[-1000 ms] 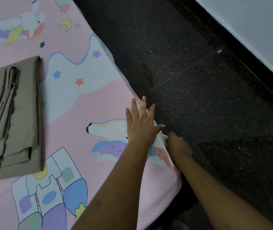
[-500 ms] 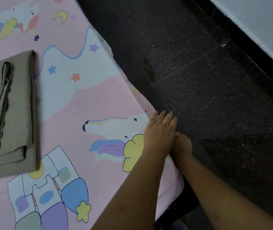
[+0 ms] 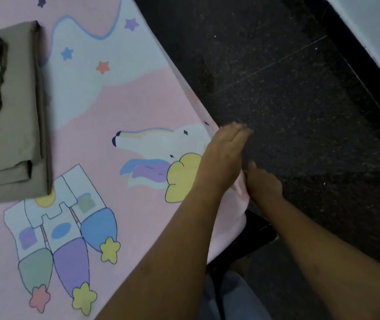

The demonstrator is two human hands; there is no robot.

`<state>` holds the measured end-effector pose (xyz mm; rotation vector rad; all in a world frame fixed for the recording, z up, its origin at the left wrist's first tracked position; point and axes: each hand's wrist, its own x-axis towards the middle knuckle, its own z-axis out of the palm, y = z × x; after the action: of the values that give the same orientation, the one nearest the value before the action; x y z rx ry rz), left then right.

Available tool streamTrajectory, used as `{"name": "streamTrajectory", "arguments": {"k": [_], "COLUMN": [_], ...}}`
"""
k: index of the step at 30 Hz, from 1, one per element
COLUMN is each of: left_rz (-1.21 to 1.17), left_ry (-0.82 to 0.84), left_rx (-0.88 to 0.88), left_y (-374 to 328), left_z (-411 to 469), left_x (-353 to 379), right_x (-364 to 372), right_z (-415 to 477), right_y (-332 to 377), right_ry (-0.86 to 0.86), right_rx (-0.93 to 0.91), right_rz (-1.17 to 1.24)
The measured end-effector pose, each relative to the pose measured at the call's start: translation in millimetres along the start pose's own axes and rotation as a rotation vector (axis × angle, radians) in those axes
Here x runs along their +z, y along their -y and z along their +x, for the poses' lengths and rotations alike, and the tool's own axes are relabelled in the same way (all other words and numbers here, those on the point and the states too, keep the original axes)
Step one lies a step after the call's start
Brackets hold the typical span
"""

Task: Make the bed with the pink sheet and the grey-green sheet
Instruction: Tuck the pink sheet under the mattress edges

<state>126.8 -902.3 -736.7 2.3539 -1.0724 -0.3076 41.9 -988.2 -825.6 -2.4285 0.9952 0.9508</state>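
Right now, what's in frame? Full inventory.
pink cartoon-print sheet: 1, pink with unicorn and star prints, spread over the bed, left and centre
folded grey-green sheet: 1, grey-green, lying on the pink sheet, upper left
speckled stone floor: 1, black, right of the bed
wall: 1, pale grey, top right corner
bed frame corner: 1, black, below the sheet's near corner
trouser leg: 1, blue-grey, bottom centre
left hand: 1, fingers straight, pressing the pink sheet at the bed's edge
right hand: 1, beside the left, gripping the sheet's hanging edge
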Motion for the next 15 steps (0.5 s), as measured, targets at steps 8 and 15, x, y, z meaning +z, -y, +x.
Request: {"name": "streamTrajectory", "arguments": {"k": [8, 15], "left_rz": [-0.127, -0.092], "left_ry": [-0.222, -0.108], "left_rx": [-0.318, -0.382], "left_y": [1, 1], "left_z": [-75, -114], "left_x": [-8, -17], "right_x": [-12, -23], "right_z": [-37, -78], "right_y": [-21, 15], "right_ry": [0.173, 0.343], "right_rx": [0.183, 0.278], "right_rz": [0.615, 0.999]}}
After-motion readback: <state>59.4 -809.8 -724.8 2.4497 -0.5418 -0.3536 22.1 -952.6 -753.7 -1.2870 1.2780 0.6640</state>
